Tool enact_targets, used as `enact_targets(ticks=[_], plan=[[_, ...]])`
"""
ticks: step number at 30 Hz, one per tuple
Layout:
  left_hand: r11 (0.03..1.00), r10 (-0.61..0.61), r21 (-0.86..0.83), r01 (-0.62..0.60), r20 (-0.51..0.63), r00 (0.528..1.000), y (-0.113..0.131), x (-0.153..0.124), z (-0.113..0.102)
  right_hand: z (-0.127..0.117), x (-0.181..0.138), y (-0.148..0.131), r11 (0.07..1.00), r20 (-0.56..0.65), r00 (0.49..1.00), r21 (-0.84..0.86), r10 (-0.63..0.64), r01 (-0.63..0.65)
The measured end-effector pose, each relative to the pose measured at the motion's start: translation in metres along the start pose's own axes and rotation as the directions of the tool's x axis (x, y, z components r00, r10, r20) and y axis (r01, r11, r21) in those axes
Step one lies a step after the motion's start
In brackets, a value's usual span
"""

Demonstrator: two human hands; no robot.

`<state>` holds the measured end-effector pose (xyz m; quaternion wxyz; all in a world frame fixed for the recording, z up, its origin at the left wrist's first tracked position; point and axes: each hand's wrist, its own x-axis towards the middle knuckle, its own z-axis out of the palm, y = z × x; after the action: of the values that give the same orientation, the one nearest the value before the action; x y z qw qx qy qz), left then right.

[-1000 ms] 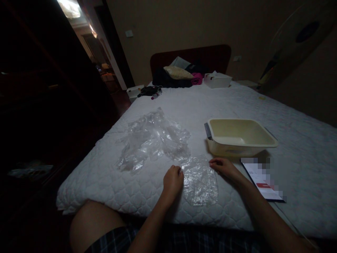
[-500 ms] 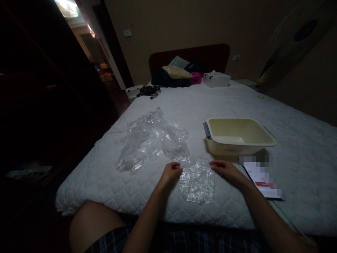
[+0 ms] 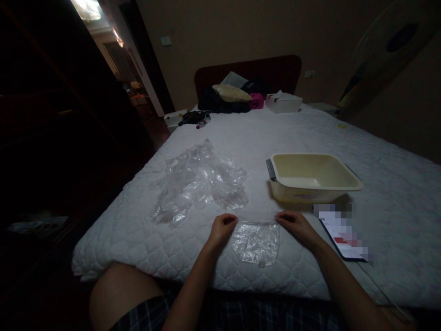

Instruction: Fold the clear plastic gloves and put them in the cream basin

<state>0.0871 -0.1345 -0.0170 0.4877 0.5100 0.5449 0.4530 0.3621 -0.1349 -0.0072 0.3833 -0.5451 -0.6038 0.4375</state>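
A clear plastic bag (image 3: 257, 241) lies crumpled on the white quilted bed (image 3: 310, 133) close to its near edge. My left hand (image 3: 222, 229) pinches the bag's upper left corner. My right hand (image 3: 296, 225) pinches the upper right corner. The bag's top edge is stretched straight between the two hands. A loose pile of clear plastic bags (image 3: 198, 181) lies to the left, apart from my hands.
A cream plastic basin (image 3: 312, 177) stands just beyond my right hand. A dark-edged booklet (image 3: 344, 239) lies to the right. Pillows, clothes and a white box (image 3: 283, 103) sit at the headboard. The floor to the left is dark.
Both hands have pulled the bag's top edge taut and drawn it toward me; the bag now looks shorter and more bunched than a second ago.
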Motion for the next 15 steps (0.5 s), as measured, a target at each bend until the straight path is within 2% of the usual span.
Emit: enact_targets(ticks=[7, 10, 12, 15], plan=[[0.996, 0.076, 0.059, -0.074, -0.039, 0.996, -0.006, -0.002, -0.001, -0.001, -0.005, 0.000, 0.995, 0.039, 0.995, -0.044, -0.090, 0.092], [0.993, 0.094, 0.074, -0.091, -0.043, 0.995, -0.005, -0.003, -0.001, -0.002, -0.005, -0.001, 0.995, 0.037, 0.995, -0.035, -0.090, 0.091], [0.992, 0.104, 0.083, -0.100, -0.047, 0.993, -0.004, -0.004, -0.001, -0.001, -0.006, -0.003, 0.997, -0.029, 0.996, -0.028, -0.079, 0.078], [0.989, 0.115, 0.095, -0.109, -0.054, 0.992, -0.005, -0.004, -0.001, 0.004, -0.012, -0.011, 0.986, -0.230, 0.963, -0.125, -0.138, 0.112]])
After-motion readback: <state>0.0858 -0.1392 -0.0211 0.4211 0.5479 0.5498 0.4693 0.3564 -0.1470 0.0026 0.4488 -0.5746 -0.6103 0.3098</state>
